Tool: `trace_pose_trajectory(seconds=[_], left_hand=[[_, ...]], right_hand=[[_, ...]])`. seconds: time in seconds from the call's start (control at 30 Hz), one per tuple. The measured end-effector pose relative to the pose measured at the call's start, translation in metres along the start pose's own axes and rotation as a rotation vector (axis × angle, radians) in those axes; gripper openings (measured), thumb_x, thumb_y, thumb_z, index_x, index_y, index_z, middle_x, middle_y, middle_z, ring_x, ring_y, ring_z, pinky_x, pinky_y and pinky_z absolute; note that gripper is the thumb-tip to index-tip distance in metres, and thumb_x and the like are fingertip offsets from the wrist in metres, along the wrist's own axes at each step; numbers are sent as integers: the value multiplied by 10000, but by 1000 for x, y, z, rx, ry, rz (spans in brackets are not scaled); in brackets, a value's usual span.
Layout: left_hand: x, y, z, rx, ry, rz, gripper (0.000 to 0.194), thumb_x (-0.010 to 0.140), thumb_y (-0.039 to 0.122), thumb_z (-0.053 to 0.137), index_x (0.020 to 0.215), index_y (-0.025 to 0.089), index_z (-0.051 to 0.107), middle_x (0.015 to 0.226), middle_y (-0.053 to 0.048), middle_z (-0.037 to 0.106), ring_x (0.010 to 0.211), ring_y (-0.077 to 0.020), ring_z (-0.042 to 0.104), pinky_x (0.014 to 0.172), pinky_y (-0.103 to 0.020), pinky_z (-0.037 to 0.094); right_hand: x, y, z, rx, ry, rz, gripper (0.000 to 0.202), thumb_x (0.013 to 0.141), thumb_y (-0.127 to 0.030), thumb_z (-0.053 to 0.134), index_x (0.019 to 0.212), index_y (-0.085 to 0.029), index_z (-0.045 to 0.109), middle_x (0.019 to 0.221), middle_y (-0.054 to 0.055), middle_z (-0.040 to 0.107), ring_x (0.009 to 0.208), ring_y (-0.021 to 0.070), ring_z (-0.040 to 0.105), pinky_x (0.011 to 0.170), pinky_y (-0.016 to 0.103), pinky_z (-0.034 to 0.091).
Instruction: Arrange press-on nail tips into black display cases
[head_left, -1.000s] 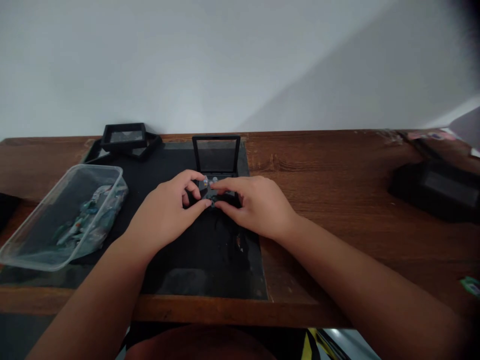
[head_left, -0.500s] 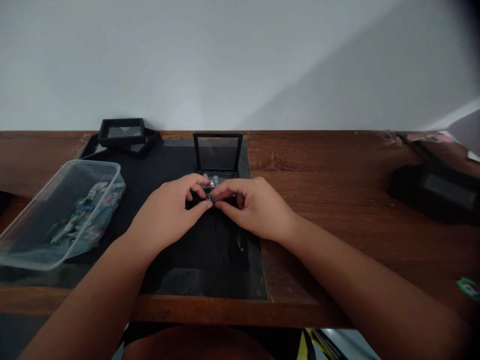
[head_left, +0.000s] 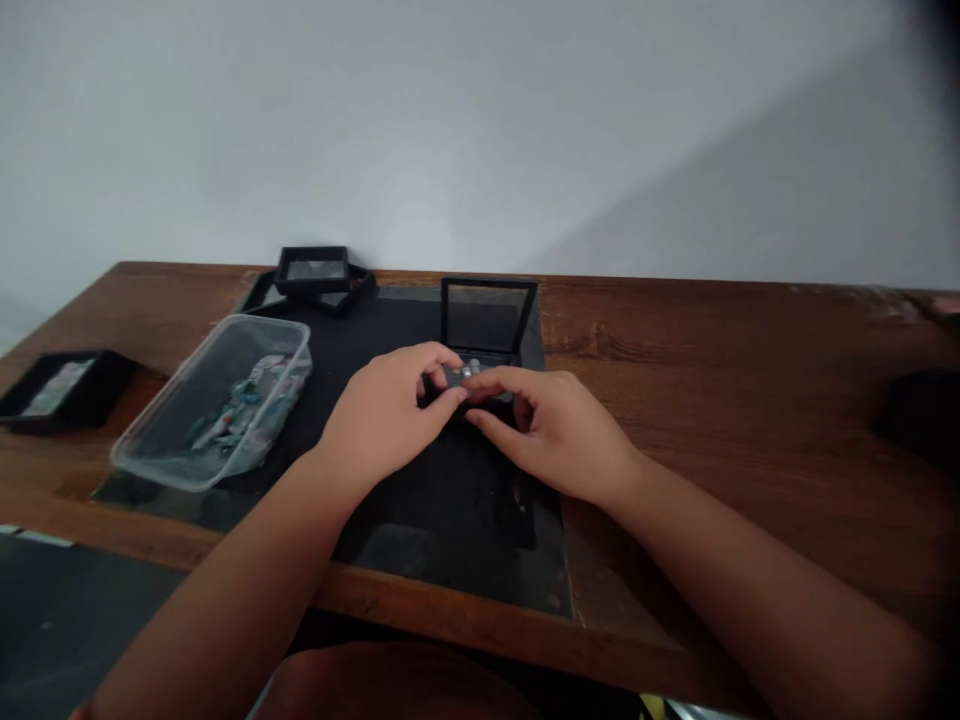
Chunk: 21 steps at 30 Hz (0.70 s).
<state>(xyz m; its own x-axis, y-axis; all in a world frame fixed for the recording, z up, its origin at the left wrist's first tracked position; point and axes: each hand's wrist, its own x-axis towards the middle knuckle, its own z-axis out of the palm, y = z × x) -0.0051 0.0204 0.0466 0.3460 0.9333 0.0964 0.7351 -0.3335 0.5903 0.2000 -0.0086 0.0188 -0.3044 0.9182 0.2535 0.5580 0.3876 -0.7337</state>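
The open black case [head_left: 484, 352] sat between the hands and a bit past them, lid [head_left: 487, 316] standing up at the back, pane facing the person, long axis running left to right. Little pale pieces [head_left: 466, 371] showed in front of it. Left hand [head_left: 391, 408] and right hand [head_left: 568, 438] were both half curled, honestly couldn't tell if either pinched anything. Dark mat [head_left: 420, 530] below them, clear tub [head_left: 166, 442] left of the left hand, stacked black frames [head_left: 311, 272] farther back
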Motion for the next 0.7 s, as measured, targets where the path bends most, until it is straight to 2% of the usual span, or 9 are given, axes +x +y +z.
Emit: trace_pose_trajectory(seconds=[0.1,0.2,0.3,0.4,0.47,0.6,0.7], left_hand=[[-6,7,-11,-5,179,78,168,906,305,710,1054,246,762,863,16,699,752,-156,604,700,-308,471],[-15,9,-32,51,402,131,150,924,325,692,1030,240,755,875,4,703,766,-156,607,704,-301,485],[-22,-4,-58,182,519,-65,224,948,404,640,1076,249,738,982,-39,732,835,-198,636,710,-327,508],[-28,-31,-80,259,434,-317,293,938,407,596,1135,224,714,1043,-100,745,858,-270,677,773,-423,546],[-31,-50,-87,295,382,-418,292,905,314,575,1139,199,705,1149,-152,744,1028,-348,696,893,-499,557],[-31,-75,-89,321,276,-547,408,816,156,576,1196,207,717,1246,-155,738,1110,-390,706,950,-526,568],[-26,-90,-88,304,206,-599,371,873,169,637,1230,200,732,1232,-137,752,1127,-371,720,973,-509,586]], right_hand=[[1,-1,-1,-16,68,0,214,927,-272,702,1093,-215,825,828,-8,821,478,94,485,539,273,393],[0,-2,-1,-26,120,-27,186,939,-294,698,1053,-222,827,825,-9,821,482,94,503,541,271,408],[-1,-2,-1,-40,121,-55,171,945,-304,694,1025,-232,827,792,-21,809,487,98,510,528,266,412],[-2,0,-1,-40,126,-66,163,945,-305,696,1025,-238,821,799,-23,806,501,101,519,522,263,423],[-2,1,-1,-26,135,-68,187,943,-303,695,1070,-237,815,822,-18,809,515,106,530,528,266,439],[-2,1,1,-13,120,-77,226,949,-324,682,1110,-230,810,842,-1,817,532,116,548,542,278,457],[-2,0,1,-28,107,-89,227,952,-337,669,1089,-234,818,846,8,822,545,122,568,553,282,462]])
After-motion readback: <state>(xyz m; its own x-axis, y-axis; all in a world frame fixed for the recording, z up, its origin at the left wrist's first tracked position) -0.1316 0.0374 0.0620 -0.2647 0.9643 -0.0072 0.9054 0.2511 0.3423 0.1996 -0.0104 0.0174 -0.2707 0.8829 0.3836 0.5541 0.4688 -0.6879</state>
